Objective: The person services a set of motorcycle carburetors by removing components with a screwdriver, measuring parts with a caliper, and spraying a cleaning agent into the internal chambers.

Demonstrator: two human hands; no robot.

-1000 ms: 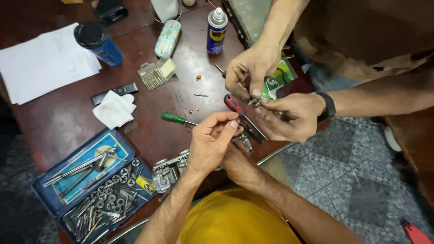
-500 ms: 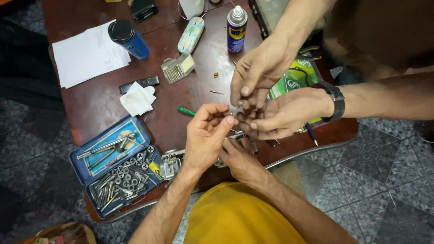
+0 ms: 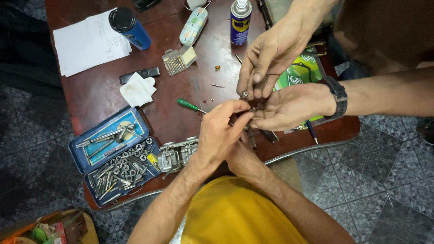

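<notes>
My left hand [image 3: 221, 131] reaches over the dark red table [image 3: 99, 90], thumb and fingertips pinched on a small metal part [image 3: 251, 110] at another person's upturned palm [image 3: 291, 107], which wears a black watch. That person's other hand [image 3: 271, 49] hovers just above, holding a small round metal piece [image 3: 244, 94]. My right hand [image 3: 244, 160] lies beneath my left hand, its fingers hidden. A dark rod-like tool [image 3: 251, 138] shows between the hands. A green-handled screwdriver [image 3: 187, 105] lies just to the left.
A metal carburettor body [image 3: 176, 153] sits at the table's near edge beside an open blue tin of taps and dies [image 3: 113, 153]. Farther back are a white tissue [image 3: 138, 89], a bit box [image 3: 178, 59], a spray can [image 3: 240, 20], a blue bottle [image 3: 129, 27], papers [image 3: 86, 43] and a green package [image 3: 300, 74].
My left hand has stretched right to the other person's palm, and all the hands have drawn close together. The view has shifted, so the table appears further left.
</notes>
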